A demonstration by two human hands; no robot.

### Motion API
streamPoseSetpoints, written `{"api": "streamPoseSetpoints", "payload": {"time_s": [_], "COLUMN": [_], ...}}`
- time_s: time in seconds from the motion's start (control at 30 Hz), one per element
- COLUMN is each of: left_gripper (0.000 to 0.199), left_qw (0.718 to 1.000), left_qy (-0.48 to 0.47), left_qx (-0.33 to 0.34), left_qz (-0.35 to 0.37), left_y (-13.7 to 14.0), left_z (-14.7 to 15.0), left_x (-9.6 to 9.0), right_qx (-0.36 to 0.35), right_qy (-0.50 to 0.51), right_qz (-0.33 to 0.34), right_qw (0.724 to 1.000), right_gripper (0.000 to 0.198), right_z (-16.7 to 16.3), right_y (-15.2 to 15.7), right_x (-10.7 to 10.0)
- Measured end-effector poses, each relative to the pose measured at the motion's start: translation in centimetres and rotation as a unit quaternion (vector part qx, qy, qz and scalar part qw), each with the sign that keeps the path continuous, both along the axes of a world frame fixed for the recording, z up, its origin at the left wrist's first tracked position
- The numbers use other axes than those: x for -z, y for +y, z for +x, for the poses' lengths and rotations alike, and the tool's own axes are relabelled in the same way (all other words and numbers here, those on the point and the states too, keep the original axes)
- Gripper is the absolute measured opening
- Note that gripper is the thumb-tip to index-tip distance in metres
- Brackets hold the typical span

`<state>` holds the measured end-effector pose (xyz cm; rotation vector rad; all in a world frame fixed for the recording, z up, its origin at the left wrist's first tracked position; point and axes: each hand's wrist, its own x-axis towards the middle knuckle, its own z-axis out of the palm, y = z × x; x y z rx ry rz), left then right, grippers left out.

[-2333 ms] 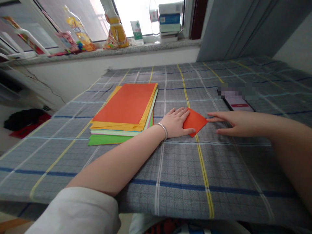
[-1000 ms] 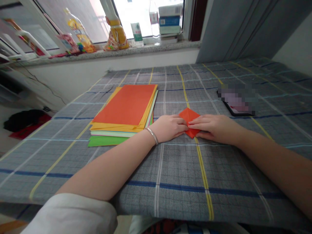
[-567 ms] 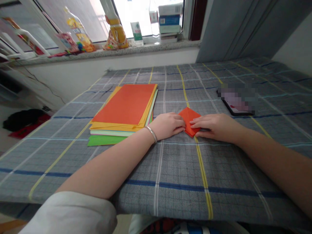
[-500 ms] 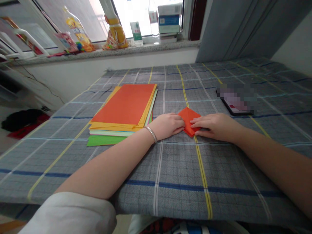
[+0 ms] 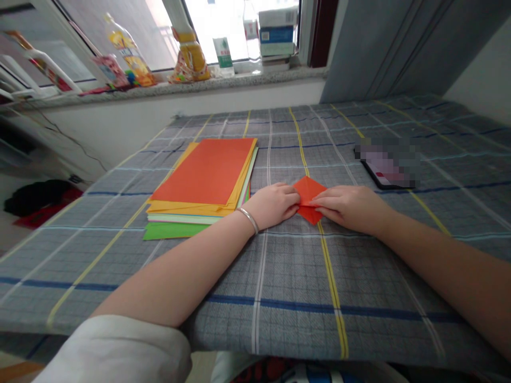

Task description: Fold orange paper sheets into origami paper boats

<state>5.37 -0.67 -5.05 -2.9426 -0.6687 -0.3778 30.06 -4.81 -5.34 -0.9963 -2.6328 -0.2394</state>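
Note:
A folded orange-red paper (image 5: 307, 187), diamond-shaped with creases across it, lies on the checked cloth between both hands. My left hand (image 5: 277, 204) grips its left corner, the fingers bent and pressed together, with a silver bangle at the wrist. At the right corner my right hand (image 5: 346, 207) pinches the paper between its thumb and fingers. The fingertips hide both side corners; the top and bottom points show. Left of my left hand is a stack of coloured paper (image 5: 207, 170), an orange-red sheet on top, with yellow, white and green edges below.
A phone (image 5: 387, 167), partly blurred out, lies to the right beyond my right hand. The checked tablecloth (image 5: 295, 271) covers the table. On the windowsill (image 5: 239, 80) stand a drink bottle (image 5: 128, 50), a green-white tube (image 5: 223, 56) and stacked boxes (image 5: 277, 34).
My right thumb and fingers have drawn closer together at the paper's right corner, and the left fingers have shifted slightly left. The paper stays in nearly the same place.

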Motion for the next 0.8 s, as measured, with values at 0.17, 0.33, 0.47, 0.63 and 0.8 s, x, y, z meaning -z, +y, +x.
{"api": "streamPoseSetpoints", "payload": {"time_s": [0.17, 0.33, 0.47, 0.63, 0.8], "left_gripper": [0.018, 0.019, 0.016, 0.017, 0.020], "left_qw": [0.998, 0.984, 0.964, 0.951, 0.959], "left_qy": [-0.026, -0.066, -0.094, -0.099, -0.116], "left_qx": [-0.049, -0.128, -0.195, -0.224, -0.161], "left_qz": [-0.042, -0.102, -0.153, -0.188, -0.204], "left_y": [0.9, 1.2, 1.0, 0.9, 0.7], "left_z": [-0.4, -0.4, -0.2, 0.0, -0.5], "left_x": [0.2, 0.4, 0.1, -0.2, -0.8], "right_qx": [0.083, 0.138, 0.156, 0.192, 0.089], "right_qy": [0.021, 0.078, 0.099, 0.135, 0.136], "right_qz": [-0.021, -0.083, -0.145, -0.188, -0.126], "right_qw": [0.996, 0.984, 0.972, 0.954, 0.979], "right_gripper": [0.026, 0.022, 0.018, 0.017, 0.021], "right_z": [0.4, 1.4, 2.1, 2.8, 2.9], "right_y": [0.7, 1.7, 2.4, 2.9, 2.4], "right_x": [0.5, 0.8, 0.6, 0.5, -0.2]}}
